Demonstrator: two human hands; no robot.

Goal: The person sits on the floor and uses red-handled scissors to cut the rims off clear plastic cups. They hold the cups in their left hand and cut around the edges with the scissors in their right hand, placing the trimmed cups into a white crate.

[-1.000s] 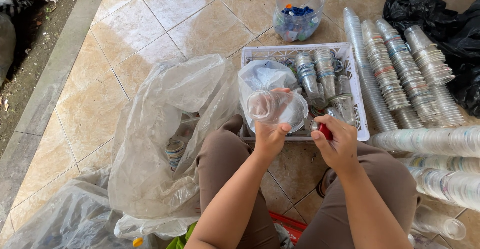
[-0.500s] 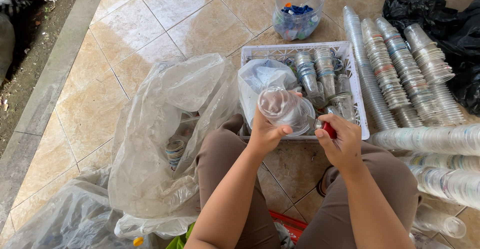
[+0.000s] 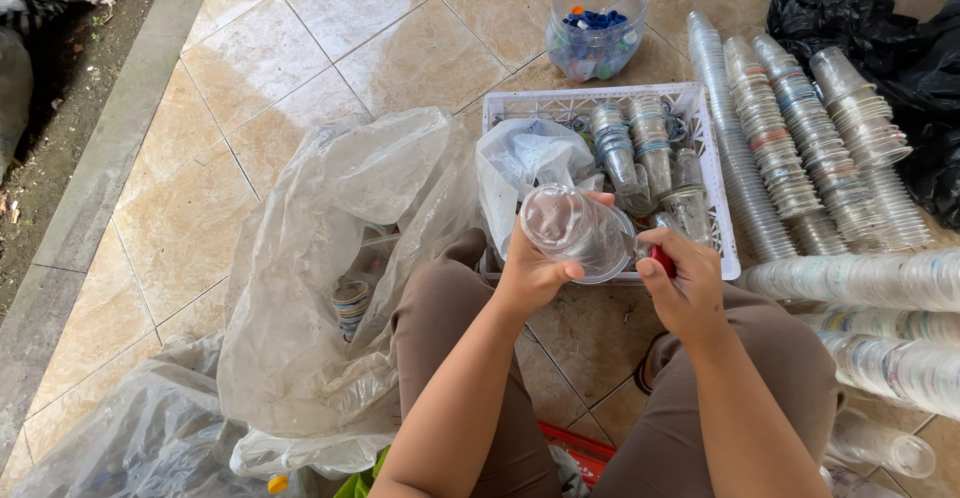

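One cup held, red tool at its rim

One clear plastic cup point(image 3: 578, 230) is gripped on its side by the left hand point(image 3: 535, 273), fingers wrapped around it, above the front edge of a white crate point(image 3: 712, 173). A small red tool point(image 3: 663, 260) is clenched in the right hand point(image 3: 685, 288), just beside the cup's rim. Stacked cups point(image 3: 640, 153) are lodged in the crate. A clear plastic bag point(image 3: 320, 288) is slumped alongside, a jar of caps point(image 3: 598, 18) beyond.
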